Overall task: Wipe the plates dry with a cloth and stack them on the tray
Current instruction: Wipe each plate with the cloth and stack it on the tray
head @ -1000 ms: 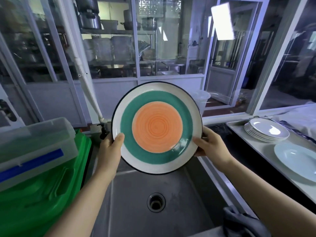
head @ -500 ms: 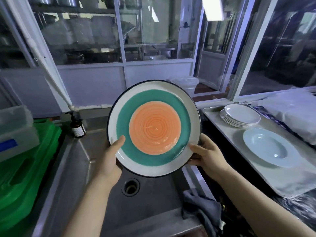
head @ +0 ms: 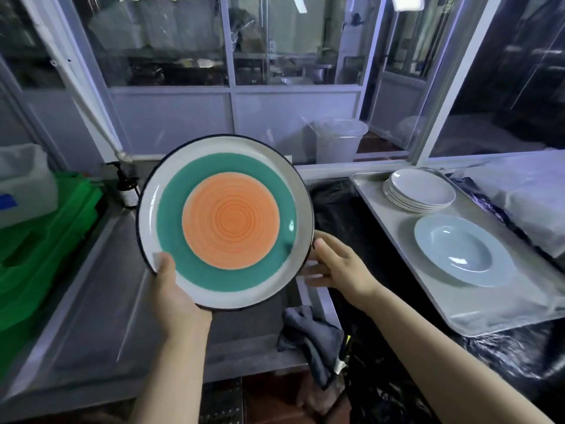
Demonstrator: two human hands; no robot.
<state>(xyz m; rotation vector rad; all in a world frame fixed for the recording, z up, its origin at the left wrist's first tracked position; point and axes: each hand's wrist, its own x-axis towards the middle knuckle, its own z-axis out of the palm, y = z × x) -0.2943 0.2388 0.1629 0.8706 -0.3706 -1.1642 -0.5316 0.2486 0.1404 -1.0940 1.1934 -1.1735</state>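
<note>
1. Plate with an orange centre and teal ring (head: pixel 226 223), tilted face-up toward the viewer, is held above the steel sink (head: pixel 101 301), probably to check for wetness.
2. Left hand (head: pixel 175 293) grasps its lower-left rim, thumb on the face.
3. Right hand (head: pixel 337 266) has fingers loosely spread at the lower-right rim; whether it grips or merely touches, I cannot tell.
4. Grey cloth (head: pixel 312 338) lies just below the right hand, draped over the sink edge, not yet picked up.
5. Tray (head: pixel 382 215) sits well to the right of that hand, carrying a white plate stack (head: pixel 420 189) and a pale blue deep plate (head: pixel 461 249).
6. Nothing visibly blocks the way to the tray.
</note>
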